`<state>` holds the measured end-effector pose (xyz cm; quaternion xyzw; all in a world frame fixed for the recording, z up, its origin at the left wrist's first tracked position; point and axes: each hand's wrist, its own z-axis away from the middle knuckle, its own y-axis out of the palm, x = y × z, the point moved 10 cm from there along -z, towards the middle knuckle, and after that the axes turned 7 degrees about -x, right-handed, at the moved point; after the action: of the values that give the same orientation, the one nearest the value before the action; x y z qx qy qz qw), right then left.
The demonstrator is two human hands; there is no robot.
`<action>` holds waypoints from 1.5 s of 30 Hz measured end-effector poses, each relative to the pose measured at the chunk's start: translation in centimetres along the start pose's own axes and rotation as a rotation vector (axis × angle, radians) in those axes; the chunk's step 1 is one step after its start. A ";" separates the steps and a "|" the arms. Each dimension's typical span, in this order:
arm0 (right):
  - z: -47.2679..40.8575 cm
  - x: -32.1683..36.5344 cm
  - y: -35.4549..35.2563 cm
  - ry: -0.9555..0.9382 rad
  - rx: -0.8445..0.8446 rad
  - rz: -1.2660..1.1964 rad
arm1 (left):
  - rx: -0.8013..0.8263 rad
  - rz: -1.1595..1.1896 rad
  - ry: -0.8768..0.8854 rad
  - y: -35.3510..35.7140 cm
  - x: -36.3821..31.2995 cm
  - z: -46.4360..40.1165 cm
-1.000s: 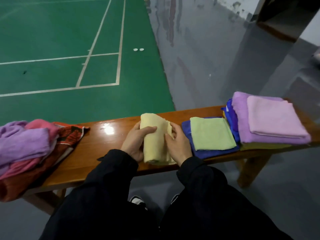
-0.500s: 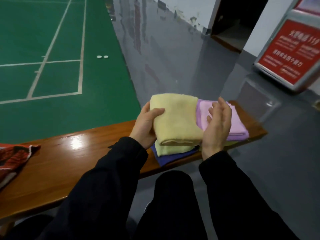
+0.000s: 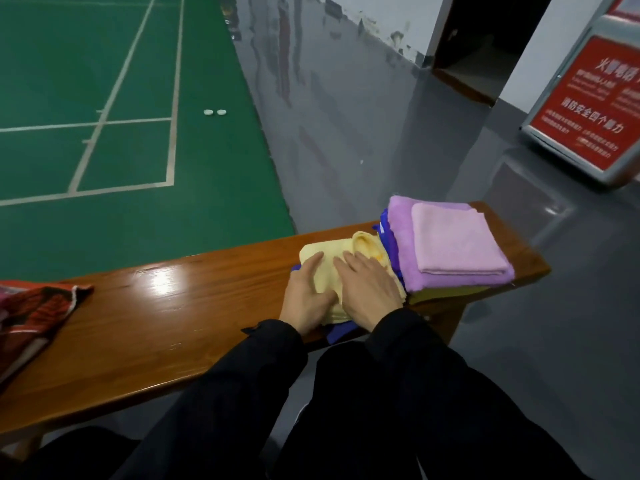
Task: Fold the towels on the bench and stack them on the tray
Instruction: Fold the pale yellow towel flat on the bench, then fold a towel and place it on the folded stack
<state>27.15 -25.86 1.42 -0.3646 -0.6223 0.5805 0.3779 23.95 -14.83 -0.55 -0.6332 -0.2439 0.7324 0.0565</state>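
Surface (image 3: 173,317): long glossy wooden top, bearing every item listed.
Purple stack (image 3: 446,251): folded towels at the surface's right end, pale pink one uppermost.
Patterned cloth (image 3: 31,317): red and dark, at the surface's left end.
Yellow towel (image 3: 329,268): folded, just left of the purple stack, lying on blue cloth.
Right hand (image 3: 370,289): grip spread, fingers straight, pressing flat on the yellow towel.
Left hand (image 3: 308,299): grip spread, palm down on the yellow towel's left edge.
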 end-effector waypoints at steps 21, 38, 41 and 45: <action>0.3 -2.2 3.1 0.197 0.045 -0.055 | -0.179 0.554 -0.370 1.8 2.1 3.2; -1.7 9.5 -2.2 -0.111 -0.177 -0.205 | -0.196 0.467 -0.239 -7.0 3.4 1.6; -0.9 14.8 -3.7 -0.148 -0.178 -0.408 | -0.252 0.423 -0.205 -11.6 5.6 3.1; 0.6 21.4 -3.6 -0.251 -0.149 -0.556 | -0.319 0.275 -0.159 -18.9 7.8 7.2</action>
<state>16.96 -7.25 5.98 -0.1326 -0.7809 0.4481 0.4144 11.26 2.69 1.10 -0.6016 -0.2719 0.7329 -0.1642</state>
